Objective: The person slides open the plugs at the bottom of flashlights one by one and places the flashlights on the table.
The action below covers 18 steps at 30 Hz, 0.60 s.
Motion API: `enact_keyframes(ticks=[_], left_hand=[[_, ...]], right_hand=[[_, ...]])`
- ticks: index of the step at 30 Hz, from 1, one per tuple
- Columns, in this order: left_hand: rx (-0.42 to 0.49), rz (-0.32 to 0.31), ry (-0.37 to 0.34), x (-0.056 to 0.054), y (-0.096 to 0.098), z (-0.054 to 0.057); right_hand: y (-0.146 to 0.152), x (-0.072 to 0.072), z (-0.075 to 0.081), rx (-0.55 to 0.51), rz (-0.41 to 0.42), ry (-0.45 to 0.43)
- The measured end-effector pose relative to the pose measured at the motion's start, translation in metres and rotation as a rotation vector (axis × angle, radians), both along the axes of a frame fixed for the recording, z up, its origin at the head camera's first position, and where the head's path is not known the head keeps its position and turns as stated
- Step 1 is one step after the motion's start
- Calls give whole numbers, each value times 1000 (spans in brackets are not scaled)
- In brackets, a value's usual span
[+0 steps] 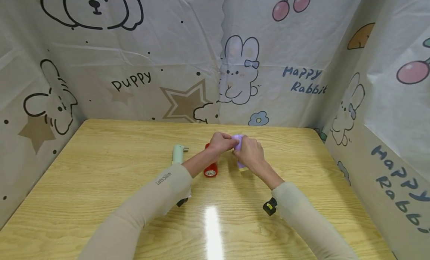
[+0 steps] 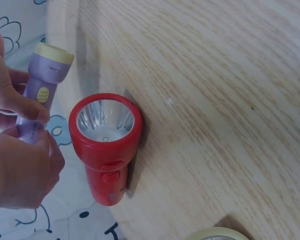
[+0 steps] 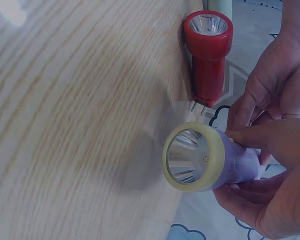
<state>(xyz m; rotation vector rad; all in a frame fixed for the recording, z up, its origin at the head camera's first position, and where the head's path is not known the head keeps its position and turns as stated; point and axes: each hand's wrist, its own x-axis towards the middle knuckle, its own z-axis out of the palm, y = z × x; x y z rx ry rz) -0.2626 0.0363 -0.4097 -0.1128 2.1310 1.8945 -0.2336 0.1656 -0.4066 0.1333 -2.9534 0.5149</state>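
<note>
A purple flashlight (image 1: 240, 164) with a pale yellow rim is held above the table between both hands, its lens end toward the person. My right hand (image 1: 251, 152) grips its body, the thumb beside the yellow switch (image 2: 43, 95). At the tail end, the fingers of my left hand (image 1: 221, 142) pinch the flashlight; in the right wrist view the left hand (image 3: 285, 80) partly hides behind the right hand (image 3: 277, 175). A red flashlight (image 2: 106, 160) lies on the table under the left wrist, with two metal prongs (image 3: 199, 105) at its tail.
Left of the red flashlight lies a mint green flashlight (image 1: 177, 154) with metal prongs, partly covered by the left forearm. The wooden table (image 1: 117, 185) meets printed cloth walls (image 1: 134, 65) at the back and sides. A bright light reflection crosses the table's front.
</note>
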Motion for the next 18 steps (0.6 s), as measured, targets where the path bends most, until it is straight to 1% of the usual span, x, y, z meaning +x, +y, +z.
enact_keyframes(ticks=[10,14,18], left_hand=[[-61,-18,31,0,4,0],[-65,-10,27,-1,5,-2],[-66,0,44,-1,6,-3]], right_hand=[[3,-1,-2,-4,-8,-15],[3,-2,-2,-3,-9,-12],[3,-3,-2,-2,-13,-12]])
